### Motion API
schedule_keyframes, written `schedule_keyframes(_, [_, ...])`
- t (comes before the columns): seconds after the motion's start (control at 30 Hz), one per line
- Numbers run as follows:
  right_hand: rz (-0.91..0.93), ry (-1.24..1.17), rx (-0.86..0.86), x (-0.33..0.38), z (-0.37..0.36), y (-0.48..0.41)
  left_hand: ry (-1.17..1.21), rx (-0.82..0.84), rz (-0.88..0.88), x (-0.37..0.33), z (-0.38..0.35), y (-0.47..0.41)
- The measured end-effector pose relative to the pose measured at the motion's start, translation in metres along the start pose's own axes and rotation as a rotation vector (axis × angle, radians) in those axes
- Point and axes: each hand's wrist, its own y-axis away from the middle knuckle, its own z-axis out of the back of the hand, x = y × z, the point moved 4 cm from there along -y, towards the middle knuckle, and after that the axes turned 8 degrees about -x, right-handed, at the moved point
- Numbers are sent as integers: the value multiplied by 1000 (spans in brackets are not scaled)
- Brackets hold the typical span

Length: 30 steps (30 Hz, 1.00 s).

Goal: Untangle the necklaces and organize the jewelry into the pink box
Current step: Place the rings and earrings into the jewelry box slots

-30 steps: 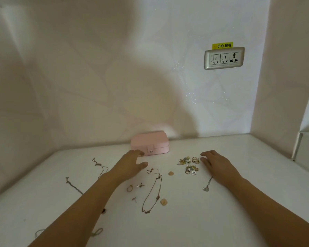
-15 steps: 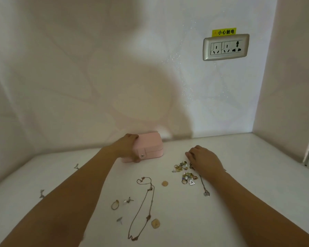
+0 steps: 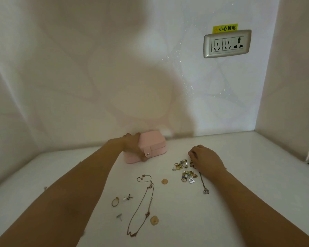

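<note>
**White worktop (image 3: 257, 175), pink box (image 3: 155, 143) gripped**

Wall socket (image 3: 227, 44) above. Box closed, at back by wall, left end gripped by left hand (image 3: 132, 145) fingers. Right hand (image 3: 207, 158) curled beside ring pile (image 3: 185, 171); grip unclear. Rose necklace (image 3: 146, 198) loose in front.

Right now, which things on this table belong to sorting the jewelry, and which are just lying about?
Job: pink box, long necklace, pendant necklace, pile of rings and earrings, gold ring, stud earrings.
Just there: wall socket, yellow label.
</note>
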Motion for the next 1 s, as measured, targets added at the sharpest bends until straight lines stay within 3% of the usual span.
schedule_keyframes(0.07, [-30, -50, -14, 0, 3, 3, 39, -59, 16, -1, -3, 6])
schedule_keyframes(0.2, [-191, -321, -203, -2, 24, 11, 97, -129, 31, -9, 1, 31])
schedule_keyframes(0.37, [-215, -530, -295, 9, 59, 30, 237, -162, -58, -23, 30, 88])
schedule_keyframes(0.5, [-226, -915, -154, 27, 91, 58, 351, -208, -164, -40, 51, 154])
schedule_keyframes(0.6, [-109, -1000, -28, 46, 120, 90, 401, -182, -255, -58, 56, 207])
schedule_keyframes(0.73, [-6, -1003, 185, 57, 143, 137, 326, -168, -329, -81, 35, 247])
schedule_keyframes(0.87, [-22, -809, 264, 43, 152, 172, 303, -142, -386, -102, 3, 265])
schedule_keyframes(1.0, [-62, -775, 314, 30, 155, 193, 258, -114, -448, -120, -16, 281])
